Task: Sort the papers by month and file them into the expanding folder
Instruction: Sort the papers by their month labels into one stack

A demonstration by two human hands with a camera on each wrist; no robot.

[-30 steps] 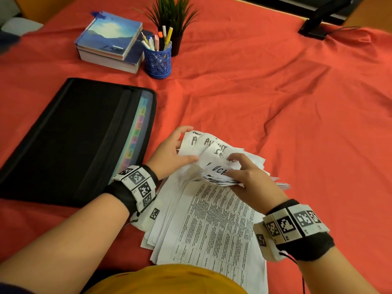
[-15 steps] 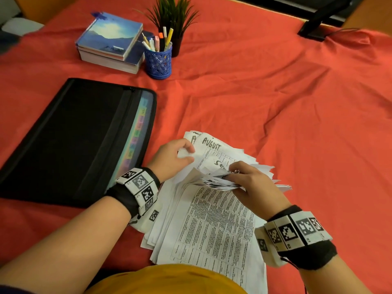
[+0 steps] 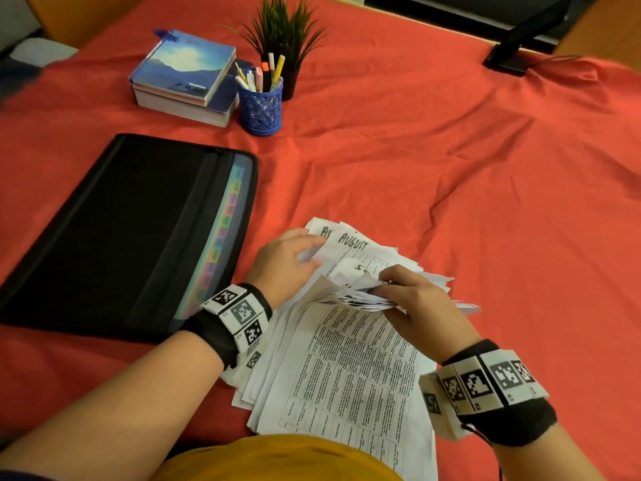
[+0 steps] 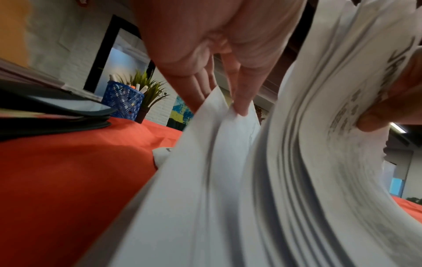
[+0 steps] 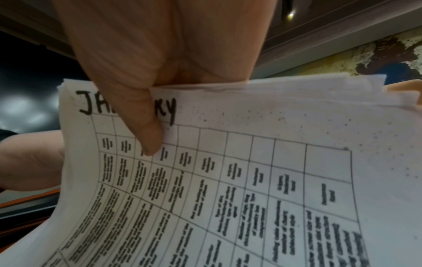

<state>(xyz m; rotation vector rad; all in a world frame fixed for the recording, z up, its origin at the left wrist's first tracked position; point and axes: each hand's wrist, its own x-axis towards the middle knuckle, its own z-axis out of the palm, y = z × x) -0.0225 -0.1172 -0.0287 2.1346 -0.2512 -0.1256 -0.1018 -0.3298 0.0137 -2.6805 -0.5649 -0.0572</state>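
A loose stack of printed papers (image 3: 350,369) lies on the red cloth in front of me. My right hand (image 3: 392,289) grips a bent-back bundle of their far ends, its thumb (image 5: 148,135) pressed on a sheet headed JANUARY (image 5: 251,162). Beneath the bundle a sheet marked AUGUST (image 3: 353,243) shows. My left hand (image 3: 308,253) rests on the far left sheets with straight fingers (image 4: 239,106) touching a sheet's edge. The black expanding folder (image 3: 131,234) lies flat to the left, with coloured tabs (image 3: 227,220) showing through its mesh edge.
At the back stand a pile of books (image 3: 184,78), a blue pen cup (image 3: 262,109) and a small potted plant (image 3: 284,39). A black monitor stand (image 3: 513,50) sits far right. Wrinkled red cloth (image 3: 468,185) covers the table.
My right hand has bent more sheets back toward me, uncovering the AUGUST heading. My left hand's fingers drew in slightly on the far left sheets.
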